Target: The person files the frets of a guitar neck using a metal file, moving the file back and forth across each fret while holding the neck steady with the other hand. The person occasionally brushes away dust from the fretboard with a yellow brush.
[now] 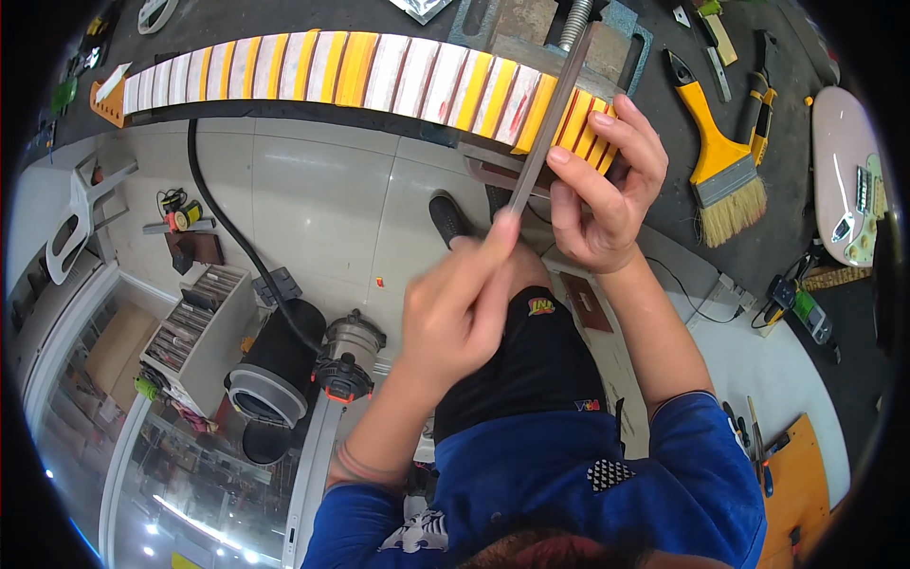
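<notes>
A guitar neck (313,68) lies across the bench's near edge, its fingerboard covered in yellow and white tape strips between the frets. Its wooden headstock (110,102) points left. A long, narrow metal file (548,133) slants over the taped frets near the right end. My left hand (464,294), slightly blurred, is closed around the file's near end with a finger stretched along it. Beside the file, my right hand (611,180) has its fingers bent and apart, with fingertips resting at the taped right end of the neck.
Behind the neck stands a metal vise (531,28). At right lie a yellow-handled brush (716,156), cutters (756,104) and a pink guitar body (839,161). On the floor at left are a black hose (213,209), a shop vacuum (349,351) and a white stool (81,223).
</notes>
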